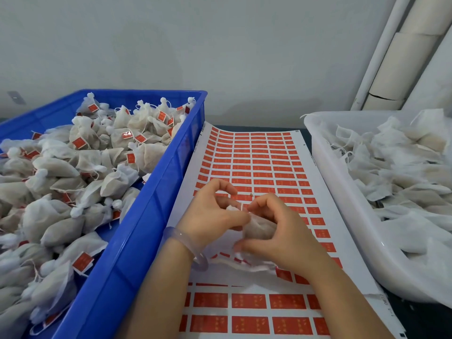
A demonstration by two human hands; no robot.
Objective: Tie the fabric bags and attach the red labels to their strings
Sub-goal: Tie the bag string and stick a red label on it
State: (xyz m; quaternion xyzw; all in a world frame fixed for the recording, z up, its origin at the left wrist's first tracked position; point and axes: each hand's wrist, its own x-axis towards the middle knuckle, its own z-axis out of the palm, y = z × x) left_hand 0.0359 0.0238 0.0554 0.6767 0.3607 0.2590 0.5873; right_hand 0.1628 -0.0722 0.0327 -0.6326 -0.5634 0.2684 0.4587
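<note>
Here, label sheet (259, 165) btwn blue crate (156, 192) & white tub (342, 192); wall (220, 45) behind.

Fingers (221, 185) are hiding most of the fabric bag (259, 228), its string (242, 207) blurring between them. The blue crate (161, 192) is running off the left edge, the white tub (342, 192) off the right.

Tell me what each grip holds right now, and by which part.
Both hold one white fabric bag: the left grip pinches its gathered neck, and the right grip curls round its body.
</note>
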